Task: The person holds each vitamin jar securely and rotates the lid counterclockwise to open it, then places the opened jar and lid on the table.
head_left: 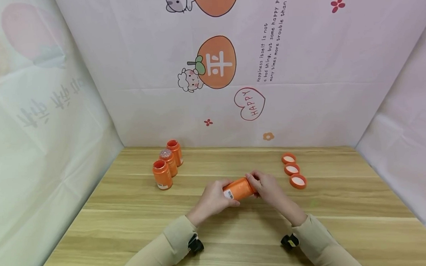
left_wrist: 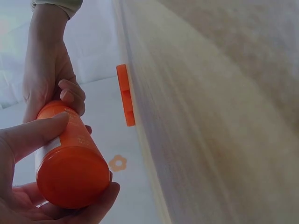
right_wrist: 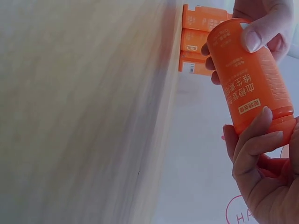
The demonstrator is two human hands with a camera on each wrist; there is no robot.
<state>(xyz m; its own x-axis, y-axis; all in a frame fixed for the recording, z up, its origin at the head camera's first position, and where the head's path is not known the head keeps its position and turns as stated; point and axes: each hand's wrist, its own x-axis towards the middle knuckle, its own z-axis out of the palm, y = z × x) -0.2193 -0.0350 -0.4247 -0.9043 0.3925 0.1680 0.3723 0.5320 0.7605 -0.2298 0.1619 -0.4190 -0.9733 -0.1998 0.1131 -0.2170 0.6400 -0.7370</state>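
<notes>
An orange pill bottle (head_left: 239, 189) is held on its side over the middle of the table, its base toward the left. My left hand (head_left: 217, 197) grips the body near the base, thumb along one side, as the left wrist view shows. At the other end my right hand (head_left: 265, 186) has its fingers curled round the orange cap (right_wrist: 283, 128). In the right wrist view the cap sits on the bottle's neck, and pale printing runs along the orange body (right_wrist: 247, 74). Part of the cap is hidden behind the right fingers.
Three uncapped orange bottles (head_left: 162, 176) stand in a row at the back left; the middle one has a silvery, crinkled top (head_left: 166, 154). Three orange caps (head_left: 298, 181) lie in a row at the right, white insides up. A printed white cloth (head_left: 154, 112) hangs behind the wooden table (head_left: 130, 217).
</notes>
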